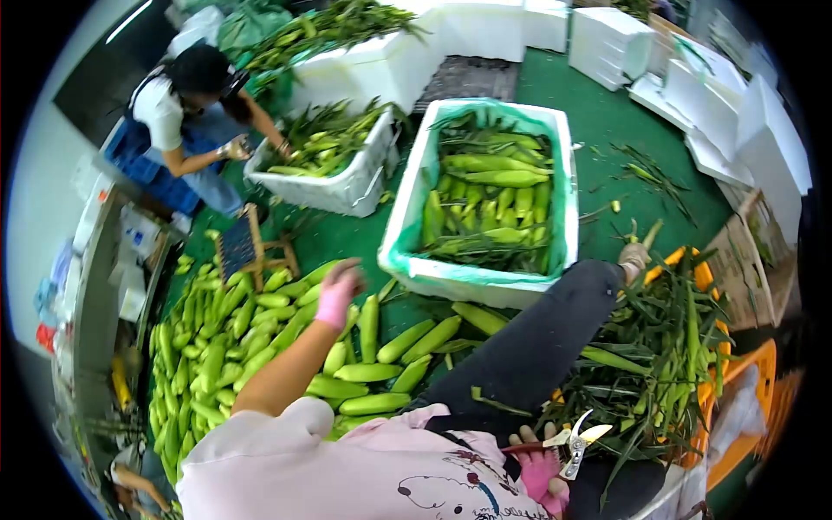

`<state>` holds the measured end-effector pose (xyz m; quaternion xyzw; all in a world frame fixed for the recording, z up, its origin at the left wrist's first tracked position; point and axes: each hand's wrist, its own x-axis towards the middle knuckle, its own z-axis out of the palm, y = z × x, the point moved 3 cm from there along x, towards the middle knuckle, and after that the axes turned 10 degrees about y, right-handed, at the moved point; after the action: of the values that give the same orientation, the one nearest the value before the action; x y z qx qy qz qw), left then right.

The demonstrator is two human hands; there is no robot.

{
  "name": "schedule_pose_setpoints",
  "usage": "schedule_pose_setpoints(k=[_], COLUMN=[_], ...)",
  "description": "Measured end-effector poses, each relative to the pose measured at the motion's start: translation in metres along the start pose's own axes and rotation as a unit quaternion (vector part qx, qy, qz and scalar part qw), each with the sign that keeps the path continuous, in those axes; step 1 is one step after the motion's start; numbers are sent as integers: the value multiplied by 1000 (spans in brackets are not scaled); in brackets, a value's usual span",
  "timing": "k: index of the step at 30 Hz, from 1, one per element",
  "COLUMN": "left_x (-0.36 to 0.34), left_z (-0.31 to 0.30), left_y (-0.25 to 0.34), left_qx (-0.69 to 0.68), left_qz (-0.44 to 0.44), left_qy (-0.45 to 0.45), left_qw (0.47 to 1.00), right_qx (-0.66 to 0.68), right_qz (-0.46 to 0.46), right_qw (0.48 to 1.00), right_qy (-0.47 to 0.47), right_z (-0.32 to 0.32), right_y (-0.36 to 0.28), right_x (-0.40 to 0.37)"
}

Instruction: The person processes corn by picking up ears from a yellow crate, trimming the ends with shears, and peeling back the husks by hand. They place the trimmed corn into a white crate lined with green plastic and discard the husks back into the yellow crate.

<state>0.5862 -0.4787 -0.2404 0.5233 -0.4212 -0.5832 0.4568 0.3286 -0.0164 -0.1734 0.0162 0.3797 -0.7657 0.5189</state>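
Note:
My left hand (340,293), in a pink glove with bare fingertips, is raised over the edge of a large pile of green corn cobs (217,347); its fingers are blurred and I see nothing in them. Low on the right, my right hand (542,468), also pink-gloved, holds pruning shears (576,442) with red handles, blades apart, close to my lap. In front of me stands a white foam box (485,290) lined with green film, with rows of corn and leaves inside.
A co-worker (195,104) sits at the upper left by a white crate (347,195) of corn. Leafy trimmings (659,364) fill an orange crate (719,334) at my right. A small stool (245,247) stands by the pile. White foam boxes (611,43) line the back.

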Motion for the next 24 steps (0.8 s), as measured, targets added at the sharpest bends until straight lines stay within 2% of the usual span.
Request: schedule_pose_setpoints(k=[1, 2, 4, 6, 7, 8, 10, 12, 13, 14, 16, 17, 18, 19, 20, 22, 23, 24], left_x=[8, 0, 38, 95, 113, 121, 114, 124, 129, 119, 104, 93, 55, 16, -17, -88, -122, -146], left_z=[67, 136, 229, 288, 299, 305, 310, 309, 311, 316, 327, 321, 324, 325, 326, 340, 343, 352], left_y=[1, 20, 0, -71, -105, -131, -133, -133, -131, -108, -57, -26, 9, 45, 67, 100, 109, 105], left_qx=[115, 135, 313, 421, 525, 638, 717, 606, 521, 380, 156, 204, 104, 12, 45, 26, 43, 30], left_qz=[109, 118, 274, 381, 303, 188, 160, 135, 129, 99, -28, 199, -27, -252, -223, -225, -197, -217], left_qy=[-70, -202, -291, -246, -248, -275, -261, -234, -196, -188, -199, -307, -348, -312, -375, -506, -547, -608], left_qw=[985, 963, 861, 786, 756, 694, 626, 748, 820, 900, 967, 908, 931, 916, 899, 832, 813, 764], right_qx=[12, 28, 55, 82, 95, 112, 101, 107, 113, 119, 131, 140, 147, 107, 51, -50, -80, -147], right_qz=[6, 12, 20, 24, 23, 22, 39, 41, 41, 41, 52, 40, 26, -6, -34, -141, -188, -226], right_qw=[999, 998, 991, 982, 979, 979, 982, 981, 982, 983, 983, 983, 982, 991, 995, 986, 977, 961], right_qy=[30, 64, 122, 166, 180, 172, 154, 153, 146, 136, 116, 116, 114, 84, 80, 79, 53, 61], right_z=[-4, -9, -19, -24, -25, -17, -7, -7, -5, -6, -16, -14, -15, -28, -27, -14, -18, -10], right_y=[1, 2, 4, 5, 6, 2, -9, -13, -16, -18, -18, -21, -23, -19, -30, -60, -69, -87], right_x=[-2, -5, -7, -6, -4, -1, 5, 4, 4, 5, 5, 8, 9, 13, 16, 22, 26, 23])
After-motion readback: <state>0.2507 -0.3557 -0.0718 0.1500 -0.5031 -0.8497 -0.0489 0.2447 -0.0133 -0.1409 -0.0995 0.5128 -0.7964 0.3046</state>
